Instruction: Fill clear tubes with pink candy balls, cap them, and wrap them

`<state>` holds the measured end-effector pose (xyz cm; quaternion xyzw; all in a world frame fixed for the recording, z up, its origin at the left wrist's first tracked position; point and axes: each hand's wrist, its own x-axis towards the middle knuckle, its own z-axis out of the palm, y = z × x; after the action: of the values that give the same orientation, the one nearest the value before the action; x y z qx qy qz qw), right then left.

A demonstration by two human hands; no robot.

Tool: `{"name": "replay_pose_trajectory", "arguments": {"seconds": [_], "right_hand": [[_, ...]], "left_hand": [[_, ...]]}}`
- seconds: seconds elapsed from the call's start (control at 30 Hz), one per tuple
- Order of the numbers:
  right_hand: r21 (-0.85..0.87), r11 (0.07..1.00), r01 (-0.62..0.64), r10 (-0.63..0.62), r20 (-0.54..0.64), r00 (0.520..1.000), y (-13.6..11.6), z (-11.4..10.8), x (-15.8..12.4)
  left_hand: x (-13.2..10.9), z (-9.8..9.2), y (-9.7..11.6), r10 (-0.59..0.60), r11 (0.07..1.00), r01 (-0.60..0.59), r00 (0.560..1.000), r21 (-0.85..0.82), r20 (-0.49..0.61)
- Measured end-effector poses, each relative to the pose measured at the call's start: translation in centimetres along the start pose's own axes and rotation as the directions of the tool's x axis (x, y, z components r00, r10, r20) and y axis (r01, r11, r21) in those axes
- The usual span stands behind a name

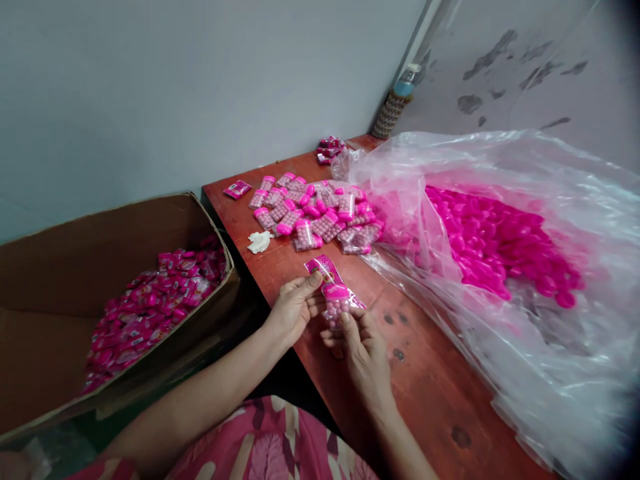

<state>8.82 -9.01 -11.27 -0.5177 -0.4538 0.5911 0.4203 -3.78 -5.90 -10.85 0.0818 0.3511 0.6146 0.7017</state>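
Observation:
Over the near edge of the red table, my left hand (pixel 291 310) pinches a printed pink wrapper (pixel 326 267) between thumb and fingers. My right hand (pixel 365 350) grips a small clear candy container (pixel 336 299) with a pink cap and round pink candies inside. The container overlaps the lower part of the wrapper; whether it sits inside cannot be made out. Beyond my hands lies a loose pile of similar candy containers (pixel 305 230), capped in pink.
To the left, a cardboard box (pixel 227 270) holds many wrapped pink packs (pixel 150 310). A large clear plastic bag (pixel 500 373) of pink caps (pixel 490 233) covers the table's right side. A bottle (pixel 395 110) in a woven holder, wrapped packs (pixel 329 150) and a white scrap (pixel 260 242) are farther back.

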Motion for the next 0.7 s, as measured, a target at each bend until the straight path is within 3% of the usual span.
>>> {"name": "replay_pose_trajectory", "arguments": {"seconds": [0.2, 0.43, 0.6, 0.7], "right_hand": [[-0.151, 0.981, 0.119, -0.125, -0.035, 0.992, 0.68, 0.19, -0.02], [0.108, 0.992, -0.061, 0.058, 0.035, 0.998, 0.06, 0.05, 0.36], [0.137, 0.991, 0.003, 0.008, -0.074, 0.997, 0.34, 0.28, 0.55], [0.185, 0.982, -0.033, 0.035, -0.004, 0.999, 0.45, 0.06, 0.60]], "left_hand": [[0.09, -0.19, -0.38, -0.019, 0.993, 0.010, 0.997, 0.122, 0.070], [0.14, -0.27, -0.26, -0.057, 0.971, 0.034, 0.994, 0.238, 0.090], [-0.19, -0.19, -0.53, -0.023, 0.960, 0.002, 0.997, 0.279, 0.073], [-0.35, -0.23, -0.48, -0.042, 0.963, 0.018, 0.996, 0.267, 0.085]]}}
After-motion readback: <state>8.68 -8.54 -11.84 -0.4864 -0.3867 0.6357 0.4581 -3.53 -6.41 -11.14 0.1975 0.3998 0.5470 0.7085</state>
